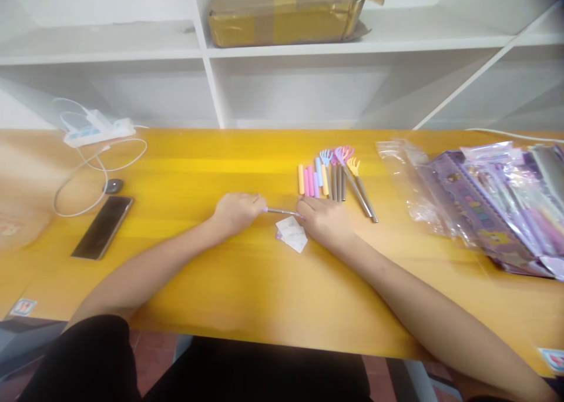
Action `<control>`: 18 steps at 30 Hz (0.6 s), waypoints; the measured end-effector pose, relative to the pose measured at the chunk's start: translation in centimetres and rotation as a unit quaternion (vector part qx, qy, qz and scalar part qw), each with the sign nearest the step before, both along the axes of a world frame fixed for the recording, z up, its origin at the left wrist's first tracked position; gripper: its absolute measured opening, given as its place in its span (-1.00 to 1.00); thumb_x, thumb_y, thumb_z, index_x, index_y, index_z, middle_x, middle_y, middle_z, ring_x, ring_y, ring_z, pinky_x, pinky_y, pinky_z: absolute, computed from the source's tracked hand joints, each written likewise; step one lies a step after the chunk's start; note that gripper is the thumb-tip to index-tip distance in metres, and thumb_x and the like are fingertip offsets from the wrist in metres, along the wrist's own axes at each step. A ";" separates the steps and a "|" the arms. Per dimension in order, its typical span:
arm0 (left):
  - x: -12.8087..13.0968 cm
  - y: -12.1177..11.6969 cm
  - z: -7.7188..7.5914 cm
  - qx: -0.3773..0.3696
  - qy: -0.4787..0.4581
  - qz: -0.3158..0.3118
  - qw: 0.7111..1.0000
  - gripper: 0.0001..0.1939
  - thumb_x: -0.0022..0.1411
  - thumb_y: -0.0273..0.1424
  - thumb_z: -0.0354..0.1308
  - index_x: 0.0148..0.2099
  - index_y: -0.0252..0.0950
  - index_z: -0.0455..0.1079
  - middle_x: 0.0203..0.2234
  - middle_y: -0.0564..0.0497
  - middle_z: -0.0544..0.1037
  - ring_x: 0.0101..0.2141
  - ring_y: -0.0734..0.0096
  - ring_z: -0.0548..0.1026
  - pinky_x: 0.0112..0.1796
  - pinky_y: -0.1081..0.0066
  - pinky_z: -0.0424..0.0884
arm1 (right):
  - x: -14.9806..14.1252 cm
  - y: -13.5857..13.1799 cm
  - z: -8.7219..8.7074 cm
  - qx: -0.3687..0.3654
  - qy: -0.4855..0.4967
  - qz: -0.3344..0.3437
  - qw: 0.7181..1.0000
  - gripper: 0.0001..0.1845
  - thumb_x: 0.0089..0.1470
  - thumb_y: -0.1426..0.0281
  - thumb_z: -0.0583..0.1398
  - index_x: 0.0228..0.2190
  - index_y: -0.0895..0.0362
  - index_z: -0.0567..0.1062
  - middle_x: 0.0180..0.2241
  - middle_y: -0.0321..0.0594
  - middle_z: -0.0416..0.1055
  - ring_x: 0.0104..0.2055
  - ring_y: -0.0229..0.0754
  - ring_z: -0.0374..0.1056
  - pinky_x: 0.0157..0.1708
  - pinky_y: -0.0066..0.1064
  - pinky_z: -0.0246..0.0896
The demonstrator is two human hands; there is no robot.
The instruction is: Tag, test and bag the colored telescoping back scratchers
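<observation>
A thin metal back scratcher (pixel 282 211) with purplish ends is stretched level between my two hands just above the table. My left hand (pixel 238 214) is closed round its left end, and my right hand (pixel 324 221) grips the other; both ends are mostly hidden by the fingers. Small white cards (pixel 292 234) lie right below the rod, beside my right hand. Just beyond that hand are several back scratchers with blue, purple, pink and yellow claw heads, including a yellow one (pixel 353 167) on a metal rod. Coloured handle sleeves (pixel 311 181) lie in a row beside them.
On the right are clear plastic bags (pixel 409 178) and a purple package (pixel 467 202) with wrapped items. A phone (pixel 102 228), a dark mouse (pixel 114 186) and a white power strip (pixel 99 131) with cables occupy the left. A taped carton (pixel 282 17) sits on the shelf behind.
</observation>
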State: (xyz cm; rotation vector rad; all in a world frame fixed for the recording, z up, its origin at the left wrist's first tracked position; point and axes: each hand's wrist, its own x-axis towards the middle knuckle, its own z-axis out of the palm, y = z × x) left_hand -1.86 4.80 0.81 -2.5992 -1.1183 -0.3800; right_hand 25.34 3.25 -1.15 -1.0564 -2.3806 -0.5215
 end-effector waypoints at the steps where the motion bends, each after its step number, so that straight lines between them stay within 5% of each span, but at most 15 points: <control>1: 0.0 0.0 -0.1 0.006 -0.001 -0.003 1.000 -0.67 0.48 -0.49 0.04 -0.36 -0.29 0.49 -0.57 -0.01 0.52 -0.56 0.38 0.44 -0.53 0.33 -0.10 | 0.0 0.0 0.0 0.004 -0.003 -0.004 1.000 -0.77 0.27 0.53 0.15 -0.45 0.13 0.41 -0.47 -0.22 0.42 -0.47 -0.23 0.14 -0.40 -0.32 -0.19; 18: -0.1 0.2 -0.7 0.054 -0.025 -0.031 0.998 -0.69 0.46 -0.50 0.07 -0.37 -0.28 0.48 -0.59 0.03 0.52 -0.56 0.36 0.49 -0.53 0.32 -0.10 | 0.0 0.0 0.5 0.020 0.004 0.021 1.000 -0.78 0.25 0.55 0.15 -0.45 0.13 0.40 -0.47 -0.24 0.41 -0.47 -0.24 0.13 -0.41 -0.33 -0.17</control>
